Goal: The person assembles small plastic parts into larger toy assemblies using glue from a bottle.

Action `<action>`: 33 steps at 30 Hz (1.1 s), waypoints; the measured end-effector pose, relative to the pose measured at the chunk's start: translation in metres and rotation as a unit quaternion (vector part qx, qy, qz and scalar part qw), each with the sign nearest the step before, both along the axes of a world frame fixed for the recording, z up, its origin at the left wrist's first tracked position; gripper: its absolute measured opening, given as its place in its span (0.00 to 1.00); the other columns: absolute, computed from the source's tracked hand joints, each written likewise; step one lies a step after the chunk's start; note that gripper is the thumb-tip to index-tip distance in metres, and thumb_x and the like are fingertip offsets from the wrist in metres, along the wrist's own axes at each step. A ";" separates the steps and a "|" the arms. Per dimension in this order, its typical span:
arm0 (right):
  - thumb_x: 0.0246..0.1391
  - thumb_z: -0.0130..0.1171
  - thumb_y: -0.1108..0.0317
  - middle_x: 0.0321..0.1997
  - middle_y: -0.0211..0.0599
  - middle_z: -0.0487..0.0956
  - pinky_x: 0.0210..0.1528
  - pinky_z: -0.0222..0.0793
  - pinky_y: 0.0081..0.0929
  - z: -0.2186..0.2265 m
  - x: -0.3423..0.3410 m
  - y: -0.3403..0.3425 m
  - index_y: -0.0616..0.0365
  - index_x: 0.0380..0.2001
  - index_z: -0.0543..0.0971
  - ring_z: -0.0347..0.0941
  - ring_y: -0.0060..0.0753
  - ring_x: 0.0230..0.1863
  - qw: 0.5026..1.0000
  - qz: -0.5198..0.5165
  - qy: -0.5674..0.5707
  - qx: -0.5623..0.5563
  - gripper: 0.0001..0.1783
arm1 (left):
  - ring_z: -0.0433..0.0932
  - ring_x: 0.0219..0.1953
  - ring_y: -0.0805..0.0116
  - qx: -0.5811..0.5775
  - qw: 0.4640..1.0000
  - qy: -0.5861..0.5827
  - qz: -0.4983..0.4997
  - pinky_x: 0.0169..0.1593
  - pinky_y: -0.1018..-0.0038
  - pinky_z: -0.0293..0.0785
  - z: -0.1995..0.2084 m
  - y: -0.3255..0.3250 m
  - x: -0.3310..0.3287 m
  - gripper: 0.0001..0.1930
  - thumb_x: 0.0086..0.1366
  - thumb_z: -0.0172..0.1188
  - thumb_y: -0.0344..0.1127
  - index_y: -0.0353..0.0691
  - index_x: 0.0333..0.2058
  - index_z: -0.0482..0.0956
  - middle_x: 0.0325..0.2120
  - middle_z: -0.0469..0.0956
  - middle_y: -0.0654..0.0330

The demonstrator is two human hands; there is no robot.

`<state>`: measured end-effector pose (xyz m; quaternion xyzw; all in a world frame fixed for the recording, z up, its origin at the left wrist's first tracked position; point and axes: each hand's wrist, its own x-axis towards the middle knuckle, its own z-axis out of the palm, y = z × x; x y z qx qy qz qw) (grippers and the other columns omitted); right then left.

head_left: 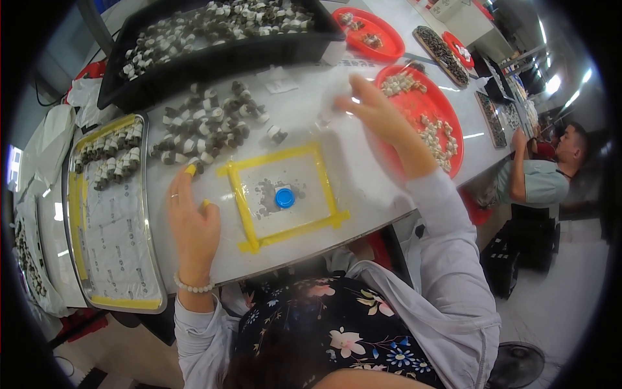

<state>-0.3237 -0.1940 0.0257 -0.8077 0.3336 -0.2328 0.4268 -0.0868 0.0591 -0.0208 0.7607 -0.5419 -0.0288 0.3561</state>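
My left hand (193,227) is over the white table with thumb and forefinger apart, yellow covers on both tips. Its forefinger reaches the near edge of a pile of small dark grey-and-white rolled pieces (206,123); the fingertip seems to touch one. My right hand (382,113) is raised beside a red oval tray (424,107) that holds small cream-coloured pieces (437,139). Its fingertips are blurred, with a small white spot between them that I cannot make out. Between my hands, a blue round cap (284,198) lies inside a yellow tape frame (289,155), among wet-looking grey spots.
At the left, a metal tray (113,240) has rows of the rolled pieces at its far end. A black bin (214,61) full of them stands at the back. Another red tray (382,32) lies behind the first. A person (534,172) works further right.
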 end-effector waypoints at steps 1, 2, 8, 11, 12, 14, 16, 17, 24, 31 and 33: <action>0.48 0.58 0.60 0.40 0.42 0.75 0.44 0.65 0.27 -0.004 0.009 -0.014 0.65 0.47 0.67 0.71 0.31 0.40 1.000 -0.011 -0.016 0.006 0.26 | 0.61 0.55 0.47 0.002 1.000 0.003 0.005 0.58 0.61 0.55 0.001 0.001 0.001 0.28 0.46 0.46 0.21 0.28 0.51 0.61 0.51 0.63 0.44; 0.47 0.59 0.60 0.38 0.42 0.75 0.44 0.65 0.27 -0.008 0.015 -0.028 0.65 0.46 0.68 0.71 0.33 0.40 0.999 -0.029 -0.031 0.008 0.26 | 0.60 0.55 0.47 0.001 1.000 0.008 0.002 0.59 0.62 0.55 0.002 0.000 0.001 0.28 0.46 0.46 0.21 0.27 0.51 0.60 0.52 0.63 0.44; 0.42 0.62 0.61 0.40 0.49 0.75 0.44 0.67 0.32 -0.027 0.049 -0.047 0.64 0.45 0.70 0.72 0.42 0.44 0.979 -0.164 0.081 -0.085 0.27 | 0.58 0.57 0.49 -0.008 1.000 -0.019 -0.022 0.60 0.63 0.54 -0.001 0.000 0.003 0.28 0.45 0.45 0.21 0.27 0.50 0.62 0.54 0.62 0.45; 0.42 0.62 0.62 0.41 0.50 0.75 0.45 0.67 0.33 -0.029 0.044 -0.045 0.62 0.47 0.69 0.72 0.43 0.44 0.982 -0.157 0.069 -0.084 0.28 | 0.59 0.57 0.49 0.012 1.000 0.003 -0.015 0.59 0.63 0.54 0.005 -0.001 0.001 0.26 0.45 0.46 0.20 0.28 0.49 0.64 0.53 0.62 0.46; 0.42 0.62 0.62 0.41 0.50 0.75 0.45 0.67 0.33 -0.028 0.034 -0.045 0.62 0.47 0.69 0.72 0.43 0.44 0.980 -0.166 0.070 -0.085 0.28 | 0.59 0.57 0.49 0.010 1.000 0.003 -0.024 0.59 0.63 0.54 0.005 -0.002 0.000 0.26 0.45 0.46 0.20 0.28 0.49 0.64 0.53 0.62 0.46; 0.42 0.61 0.63 0.39 0.49 0.75 0.46 0.67 0.31 -0.019 0.009 -0.045 0.62 0.46 0.71 0.72 0.41 0.44 0.992 -0.105 0.021 -0.068 0.26 | 0.59 0.57 0.50 0.025 0.999 0.028 -0.011 0.59 0.63 0.54 0.005 -0.004 -0.002 0.25 0.46 0.46 0.20 0.28 0.48 0.64 0.53 0.62 0.46; 0.47 0.59 0.67 0.44 0.46 0.75 0.45 0.69 0.28 0.008 -0.017 -0.053 0.63 0.47 0.71 0.72 0.36 0.45 0.979 -0.136 0.103 -0.109 0.23 | 0.59 0.56 0.50 0.032 0.999 0.020 -0.001 0.59 0.63 0.54 0.008 0.000 -0.002 0.25 0.46 0.46 0.20 0.28 0.48 0.64 0.53 0.62 0.47; 0.46 0.59 0.65 0.40 0.46 0.76 0.42 0.70 0.30 0.010 -0.036 -0.066 0.63 0.44 0.73 0.74 0.38 0.40 0.978 -0.175 0.081 -0.076 0.21 | 0.59 0.56 0.50 0.039 0.999 0.014 0.002 0.59 0.63 0.54 0.008 0.000 -0.004 0.25 0.46 0.46 0.21 0.28 0.48 0.64 0.53 0.62 0.47; 0.47 0.57 0.50 0.30 0.43 0.79 0.35 0.70 0.31 -0.024 -0.157 -0.173 0.63 0.39 0.76 0.76 0.34 0.30 0.912 -0.331 0.222 -0.094 0.25 | 0.58 0.57 0.49 0.011 1.000 -0.001 -0.009 0.60 0.62 0.53 0.005 -0.005 -0.005 0.26 0.46 0.46 0.20 0.28 0.49 0.63 0.54 0.60 0.46; 0.50 0.57 0.52 0.37 0.42 0.77 0.39 0.68 0.26 -0.013 -0.108 -0.125 0.62 0.41 0.75 0.73 0.31 0.36 0.951 -0.235 0.203 -0.016 0.24 | 0.57 0.58 0.50 0.025 0.999 -0.011 -0.018 0.60 0.62 0.52 0.002 -0.002 -0.001 0.28 0.45 0.45 0.20 0.28 0.51 0.62 0.55 0.60 0.48; 0.50 0.57 0.53 0.37 0.41 0.77 0.39 0.68 0.26 0.014 -0.106 -0.094 0.62 0.42 0.75 0.73 0.31 0.37 0.953 -0.196 0.230 -0.012 0.23 | 0.57 0.58 0.50 0.026 0.999 -0.011 -0.023 0.60 0.62 0.52 0.004 -0.003 -0.002 0.29 0.45 0.45 0.20 0.28 0.51 0.62 0.56 0.60 0.48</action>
